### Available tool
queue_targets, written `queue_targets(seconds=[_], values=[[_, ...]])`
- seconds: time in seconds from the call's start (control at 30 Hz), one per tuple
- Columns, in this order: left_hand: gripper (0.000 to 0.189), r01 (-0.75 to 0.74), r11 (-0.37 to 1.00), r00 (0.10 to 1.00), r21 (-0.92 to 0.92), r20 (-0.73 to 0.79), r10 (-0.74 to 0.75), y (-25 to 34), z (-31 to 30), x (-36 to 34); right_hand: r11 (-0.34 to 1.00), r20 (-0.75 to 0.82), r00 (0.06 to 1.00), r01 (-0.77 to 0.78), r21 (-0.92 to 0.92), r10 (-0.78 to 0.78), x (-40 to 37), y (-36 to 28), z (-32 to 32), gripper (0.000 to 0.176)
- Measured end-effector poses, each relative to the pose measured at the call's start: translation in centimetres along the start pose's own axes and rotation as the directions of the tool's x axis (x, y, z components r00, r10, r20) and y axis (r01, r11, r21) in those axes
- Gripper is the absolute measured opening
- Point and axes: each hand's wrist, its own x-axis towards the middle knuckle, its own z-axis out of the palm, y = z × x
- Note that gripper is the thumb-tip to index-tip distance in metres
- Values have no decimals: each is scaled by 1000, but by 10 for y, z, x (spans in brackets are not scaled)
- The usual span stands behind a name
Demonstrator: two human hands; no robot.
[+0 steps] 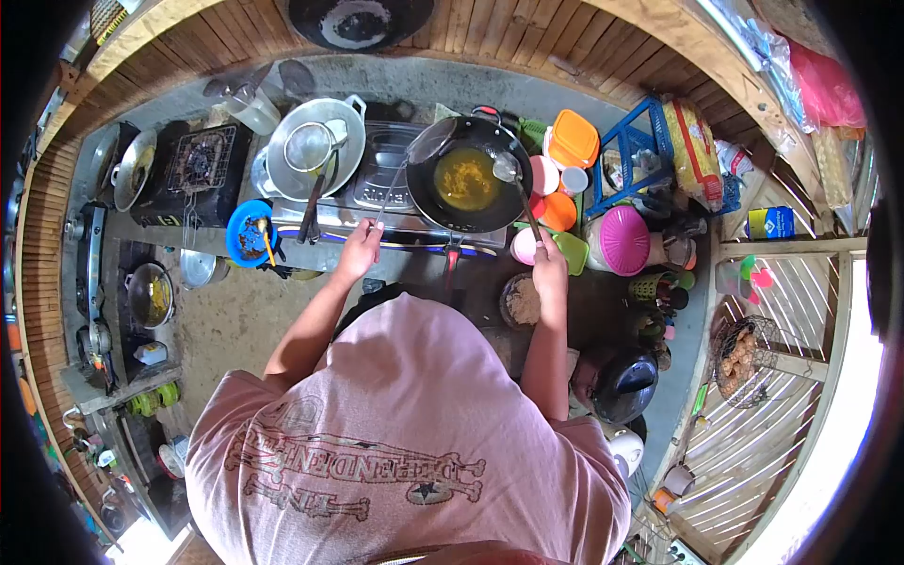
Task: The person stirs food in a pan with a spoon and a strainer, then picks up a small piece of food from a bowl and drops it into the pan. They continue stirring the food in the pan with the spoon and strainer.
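1. Left hand (360, 250): fingers closed round the skimmer (403, 181) handle.
2. Right hand (549, 268): fingers gripping the ladle (521, 200).
3. Wok (466, 174): just beyond both sets of fingertips, with yellow contents.
4. Advice: probably keep both tools low and steady to avoid splashing.

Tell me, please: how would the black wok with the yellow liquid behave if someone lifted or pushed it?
The wok looks like rigid metal, so it is probably stiff and fairly heavy. The yellow liquid pooled in it would likely slosh if the wok were tilted. Its rounded bowl may rock on the stove when pushed.
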Motion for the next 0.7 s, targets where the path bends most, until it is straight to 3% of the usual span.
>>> queue_targets(seconds=[0.1, 0.23, 0.33, 0.53, 0.63, 0.7], values=[[30, -11, 1000, 1000, -21, 2, 11, 2, 0, -1, 987, 18, 997, -78, -144, 81, 12, -10, -2, 42], [34, -29, 998, 1000, -48, 9, 29, -3, 3, -4, 989, 9, 999, -38, -144, 39, 29, -2, 7, 42], [29, 3, 999, 1000, -38, 16, -3, -4, 4, -5, 982, 34, 995, -89, -170, 96, 42, -3, 18, 41], [31, 19, 999, 1000, -40, 22, -18, -8, 8, -4, 995, 28, 999, 47, -84, -45, 63, 1, 54, 38], [31, -4, 997, 1000, -81, 12, 5, -8, 9, -1, 999, 141, 989, -46, -1, 45, 42, -38, 51, 36], [31, -16, 997, 1000, -80, 5, 17, -9, 9, 2, 996, 160, 987, -28, 90, 13, 51, -4, 72, 36]])
